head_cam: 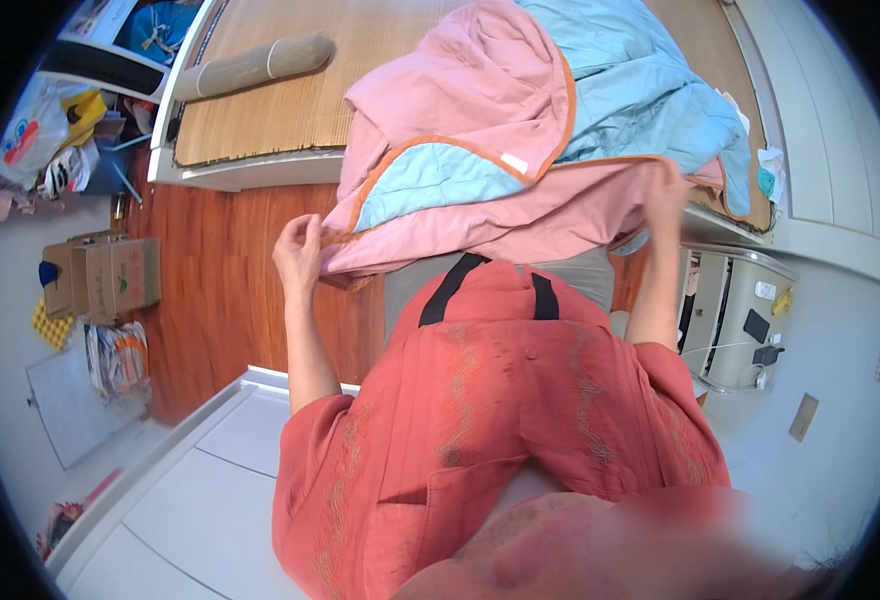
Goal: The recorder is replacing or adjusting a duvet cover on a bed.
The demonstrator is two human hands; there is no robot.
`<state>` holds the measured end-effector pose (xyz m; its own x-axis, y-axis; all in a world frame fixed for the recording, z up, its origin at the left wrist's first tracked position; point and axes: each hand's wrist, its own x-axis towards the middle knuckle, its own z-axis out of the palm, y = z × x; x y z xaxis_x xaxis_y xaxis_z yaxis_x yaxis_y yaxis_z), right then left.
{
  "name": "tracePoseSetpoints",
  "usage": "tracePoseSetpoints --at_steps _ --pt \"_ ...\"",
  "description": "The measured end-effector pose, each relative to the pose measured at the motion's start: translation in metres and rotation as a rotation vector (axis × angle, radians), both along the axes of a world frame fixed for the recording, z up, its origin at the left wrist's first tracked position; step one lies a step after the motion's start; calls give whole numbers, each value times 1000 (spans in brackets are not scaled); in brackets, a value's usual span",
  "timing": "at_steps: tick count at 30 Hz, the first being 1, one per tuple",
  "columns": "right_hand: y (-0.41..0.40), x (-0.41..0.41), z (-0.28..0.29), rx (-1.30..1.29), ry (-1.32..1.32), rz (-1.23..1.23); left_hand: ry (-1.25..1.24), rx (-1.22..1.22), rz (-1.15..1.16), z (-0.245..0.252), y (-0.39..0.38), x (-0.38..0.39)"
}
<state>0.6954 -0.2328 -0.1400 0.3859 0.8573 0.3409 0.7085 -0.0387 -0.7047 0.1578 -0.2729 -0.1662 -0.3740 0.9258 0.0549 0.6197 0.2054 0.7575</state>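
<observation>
A quilt, pink on one side and light blue on the other with orange edging, spreads from the bed down across my lap. Its near-left corner is pinched between the thumb and fingers of my left hand. My right hand, somewhat blurred, grips the orange-edged border on the right side. Between the two hands the pink cloth hangs in loose folds. One part is folded back and shows a blue patch with a small white tag. The blue side lies heaped at the back right.
A woven bamboo mat covers the bed, and a rolled grey bolster lies at its left. Cardboard boxes stand on the wooden floor to the left. At right is a bedside cabinet with a dark phone-like device on top.
</observation>
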Motion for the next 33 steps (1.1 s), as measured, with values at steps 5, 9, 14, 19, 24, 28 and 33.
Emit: tracePoseSetpoints --at_steps 5,9,14,19,24,28,33 --pt "-12 99 12 236 166 -408 -575 -510 -463 42 0 30" --pt "-21 140 -25 -44 15 -573 -495 -612 -742 3 -12 21" --pt "-13 78 -34 -291 -467 -124 -450 -517 -474 11 -14 42" --pt "38 -61 -33 -155 -227 425 -62 -134 -492 44 -9 62" --pt "72 -144 -57 -481 -524 718 -425 38 -630 66 -11 103" --pt "73 -157 -94 -495 -266 810 -364 23 -750 74 -10 116" --pt "35 -197 -9 -598 464 1000 -175 289 -647 54 -6 105"
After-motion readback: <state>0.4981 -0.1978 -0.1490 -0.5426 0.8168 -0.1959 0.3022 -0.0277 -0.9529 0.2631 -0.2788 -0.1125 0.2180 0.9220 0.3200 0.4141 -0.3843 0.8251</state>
